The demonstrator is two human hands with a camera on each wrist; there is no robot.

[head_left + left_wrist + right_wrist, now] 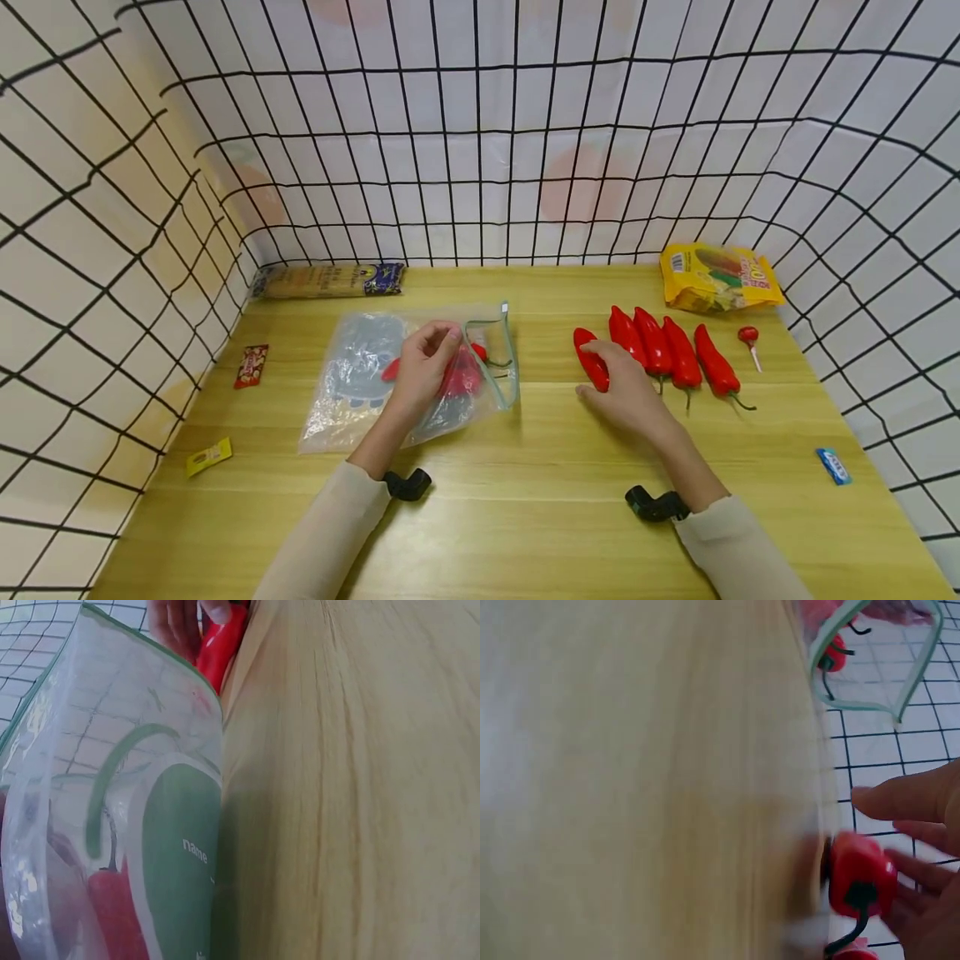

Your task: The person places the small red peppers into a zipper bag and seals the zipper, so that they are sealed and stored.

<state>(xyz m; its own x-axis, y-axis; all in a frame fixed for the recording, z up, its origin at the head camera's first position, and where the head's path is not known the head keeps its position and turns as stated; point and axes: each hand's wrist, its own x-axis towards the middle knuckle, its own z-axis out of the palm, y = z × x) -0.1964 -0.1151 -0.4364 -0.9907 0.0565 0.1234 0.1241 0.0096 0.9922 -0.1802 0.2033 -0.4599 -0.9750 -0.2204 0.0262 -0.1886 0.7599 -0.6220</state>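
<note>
A clear zip bag (330, 421) with a green-edged mouth lies left of centre, its mouth held up and facing right. My left hand (422, 371) pinches the upper layer near that mouth. Red chili peppers (116, 911) with dark green stems show through the plastic. On the right, my right hand (626, 392) reaches over the leftmost loose red chili pepper (861, 874), fingers along its far side. The thumb (892, 796) stands apart from it in the right wrist view. Several more red chili peppers (682, 354) lie in a row just right of this hand.
Behind the bag lies a long packet of noodles (322, 281). A yellow bag (720, 279) stands at the back right, near a red lollipop (748, 335). Small wrapped sweets include a red one (251, 367), a yellow one (209, 457) and a blue one (833, 466). Black wire mesh (510, 133) encloses the table.
</note>
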